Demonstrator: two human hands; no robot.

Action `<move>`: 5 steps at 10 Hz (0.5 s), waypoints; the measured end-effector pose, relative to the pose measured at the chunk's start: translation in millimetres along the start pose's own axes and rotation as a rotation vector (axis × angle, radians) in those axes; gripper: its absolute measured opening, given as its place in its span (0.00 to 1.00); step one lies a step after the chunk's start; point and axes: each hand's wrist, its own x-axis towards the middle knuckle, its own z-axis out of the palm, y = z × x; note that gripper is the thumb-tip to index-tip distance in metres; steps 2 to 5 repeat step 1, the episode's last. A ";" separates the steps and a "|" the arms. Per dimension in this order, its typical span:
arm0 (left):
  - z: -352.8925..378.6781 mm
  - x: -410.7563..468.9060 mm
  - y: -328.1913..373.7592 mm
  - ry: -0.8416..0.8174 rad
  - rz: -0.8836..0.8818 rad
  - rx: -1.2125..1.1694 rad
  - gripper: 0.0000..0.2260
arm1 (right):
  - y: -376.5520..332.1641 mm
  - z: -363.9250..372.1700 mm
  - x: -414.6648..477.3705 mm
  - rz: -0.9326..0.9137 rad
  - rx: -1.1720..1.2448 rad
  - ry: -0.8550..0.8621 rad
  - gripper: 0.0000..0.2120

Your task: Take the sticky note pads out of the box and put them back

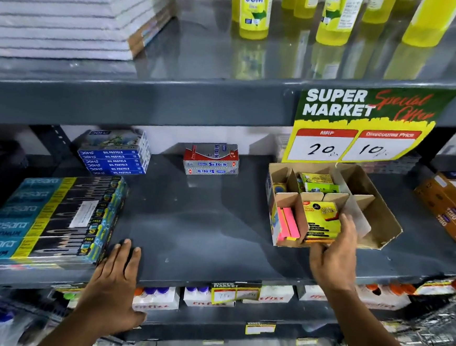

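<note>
The box (368, 211) is brown card w/ dividers. It sits on the right part of the grey shelf (203, 225), just under the sign (361, 123). The sign says MRP 20 and discount price 10.

The right hand (334, 252) is at the front of the box. It holds a yellow pad (322, 221) that sits in the front middle slot. The fingers wrap the pad's right side and bottom; the thumb is under the front edge. So the hand is closed on the pad. The pad is partly in the slot, tilted back a bit.

In the slot to the left there are pink pads (288, 225) standing on edge, w/ some yellow ones next to them. In the back slots there are green packs (317, 182). The far right slots look bare.

The left hand (114, 286) lies flat on the front edge of the shelf, palm down. Its fingers are spread a little and hold nothing. It is just beside the pencil boxes (45, 221) on the left.

Further back are blue pastel boxes (116, 161) and a red and silver pack (211, 159), well apart from the box. Up top are yellow gum bottles (254, 11) and a stack of books (70, 18). An orange box (448, 206) is at the far right.
</note>
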 end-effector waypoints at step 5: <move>-2.0 -7.4 7.3 -0.021 0.001 -0.020 0.60 | -0.2 -3.8 -2.1 -0.011 -0.120 -0.008 0.34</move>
